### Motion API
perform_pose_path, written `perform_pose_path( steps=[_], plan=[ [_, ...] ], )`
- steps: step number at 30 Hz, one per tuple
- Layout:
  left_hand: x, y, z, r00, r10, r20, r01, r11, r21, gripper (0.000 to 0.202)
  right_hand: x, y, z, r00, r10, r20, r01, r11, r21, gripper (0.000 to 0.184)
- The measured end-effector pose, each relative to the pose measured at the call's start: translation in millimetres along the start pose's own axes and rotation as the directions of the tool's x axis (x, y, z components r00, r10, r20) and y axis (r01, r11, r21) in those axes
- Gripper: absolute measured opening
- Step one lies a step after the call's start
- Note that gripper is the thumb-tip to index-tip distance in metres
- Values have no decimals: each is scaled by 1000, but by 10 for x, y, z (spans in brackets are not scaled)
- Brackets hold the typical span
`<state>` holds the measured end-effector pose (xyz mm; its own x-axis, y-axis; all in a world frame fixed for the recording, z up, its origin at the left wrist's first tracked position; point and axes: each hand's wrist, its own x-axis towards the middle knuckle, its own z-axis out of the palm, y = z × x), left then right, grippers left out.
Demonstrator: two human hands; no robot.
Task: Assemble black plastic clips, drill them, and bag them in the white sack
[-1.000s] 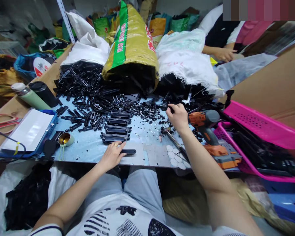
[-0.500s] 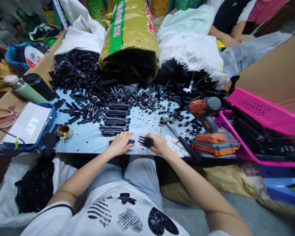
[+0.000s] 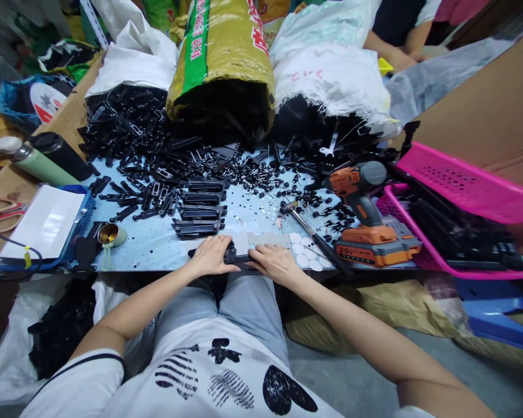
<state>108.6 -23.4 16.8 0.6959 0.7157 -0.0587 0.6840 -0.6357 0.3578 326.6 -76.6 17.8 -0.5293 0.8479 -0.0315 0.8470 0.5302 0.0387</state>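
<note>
The long black piece (image 3: 240,259) lies crosswise at the near edge of the table (image 3: 142,262), bridging the gap between the two hands. The left hand (image 3: 210,255) has its thumb on the near side and its fingers, held together, over the piece, whose left end pokes out past them. The right hand (image 3: 276,264) closes bunched fingertips on the right end; its thumb's hold I cannot make out.

The piece looks like light, stiff plastic, smooth enough to slide under loose fingers and unlikely to crush, though thin details might snap. Taking hold near both ends, thumbs nearest the body, should stop it twisting.

Just right of the right fingers lie white discs (image 3: 303,249), then a hammer (image 3: 316,235) and, farther right, a cordless drill (image 3: 359,209). Just beyond the left fingers, slightly leftward, black assemblies (image 3: 199,211) lie in a row. Beyond both hands spread loose screws (image 3: 261,177); farthest, a yellow sack (image 3: 233,58) gapes toward the fingers.
</note>
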Motion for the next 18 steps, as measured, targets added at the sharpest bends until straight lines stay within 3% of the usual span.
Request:
perform_pose_path(
  steps=[4, 8, 11, 15, 18],
  plan=[
    [-72, -28, 41, 997, 35, -72, -36, 999, -21, 54, -24, -71, -168, 998, -13, -67, 9, 999, -48, 29],
    [-114, -59, 78, 982, 134, -130, -139, 990, -30, 42, -4, -102, -328, 996, -52, -78, 49, 998, -40, 28],
    [-134, -61, 85, 979, 147, -140, -154, 987, -43, 39, 32, -43, -362, 992, -102, -80, 100, 994, -32, 29],
    [-49, 9, 43, 986, 156, -60, -158, 987, -31, 47, 33, 157, -163, 980, -170, -106, 173, 985, 15, 31],
    [336, 67, -28, 968, 234, -92, -235, 972, 8, 53, -49, 310, 95, 975, -144, -171, 158, 985, 71, 32]
  ],
)
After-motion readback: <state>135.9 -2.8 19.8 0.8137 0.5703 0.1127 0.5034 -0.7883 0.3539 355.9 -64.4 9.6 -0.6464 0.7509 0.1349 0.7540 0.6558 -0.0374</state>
